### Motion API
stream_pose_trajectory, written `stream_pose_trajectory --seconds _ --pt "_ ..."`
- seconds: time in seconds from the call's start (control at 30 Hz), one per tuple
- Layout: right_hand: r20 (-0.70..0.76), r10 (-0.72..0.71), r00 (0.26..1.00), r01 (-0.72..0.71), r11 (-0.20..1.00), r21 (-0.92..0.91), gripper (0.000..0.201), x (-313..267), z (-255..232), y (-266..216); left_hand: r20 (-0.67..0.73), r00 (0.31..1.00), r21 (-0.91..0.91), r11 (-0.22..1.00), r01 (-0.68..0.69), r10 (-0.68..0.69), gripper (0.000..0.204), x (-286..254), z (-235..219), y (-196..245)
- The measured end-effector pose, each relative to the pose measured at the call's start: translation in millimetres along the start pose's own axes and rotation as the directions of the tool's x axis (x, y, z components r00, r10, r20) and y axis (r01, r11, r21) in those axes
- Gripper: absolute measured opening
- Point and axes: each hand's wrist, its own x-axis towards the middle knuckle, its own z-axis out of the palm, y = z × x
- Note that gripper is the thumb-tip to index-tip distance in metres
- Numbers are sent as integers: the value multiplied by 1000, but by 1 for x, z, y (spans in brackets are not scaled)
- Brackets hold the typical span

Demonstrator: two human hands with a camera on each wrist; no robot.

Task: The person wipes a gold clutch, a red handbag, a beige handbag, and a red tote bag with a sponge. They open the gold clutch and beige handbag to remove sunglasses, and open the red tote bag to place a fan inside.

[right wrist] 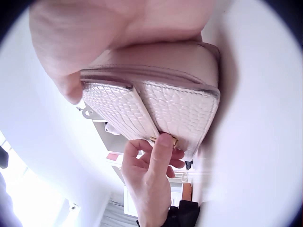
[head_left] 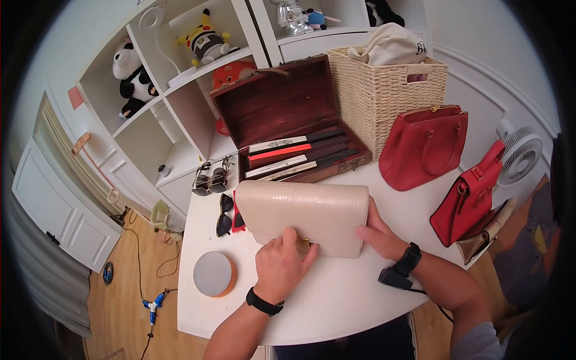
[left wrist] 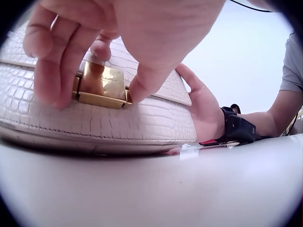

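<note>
On the table (head_left: 336,300) in front of me lies the cream clutch (head_left: 303,213), flat, its flap edge turned toward me, with the sunglasses (head_left: 225,214) just beside its left end and the wooden case (head_left: 288,120) behind it. My left hand (head_left: 281,267) is curled over the near edge, thumb and fingers (left wrist: 57,71) pinching the gold clasp (left wrist: 100,85) from both sides. My right hand (head_left: 379,233) cups the right end of the clutch, thumb on top and palm against the side, fingers bent round it, so it is braced rather than lifted.

What worries me is the clasp: my grip on it is only at the fingertips, and the metal looks smooth, so I judge the fingers could slip off and scrape the embossed leather. If I pull harder with the left than I hold with the right, the clutch may slide across the table toward the sunglasses and knock them. Tugging the flap at an angle could also strain the clasp's fitting. I cannot tell whether the clasp is latched or already loose.
</note>
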Motion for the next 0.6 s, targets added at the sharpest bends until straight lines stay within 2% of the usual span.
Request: stream_pose_trajectory --seconds 0.07,0.1,0.17,0.27,0.6 --pt "37 -1 999 -5 987 161 96 3 -7 10 -4 1000 -2 1000 -1 1 42 -1 1 -2" --pt "36 -1 999 -5 987 160 96 3 -8 9 -8 1000 -5 1000 -2 2 42 -1 1 -2" --pt "48 18 999 -35 926 376 98 5 -5 -3 -19 1000 -15 1000 -1 1 42 -1 1 -1" --pt "107 -58 993 26 960 280 105 7 -12 3 -39 999 -37 999 5 -6 42 -1 2 -2" --pt "98 -101 990 68 953 296 118 8 -10 -8 -99 995 -115 993 4 -15 43 1 -1 -1"
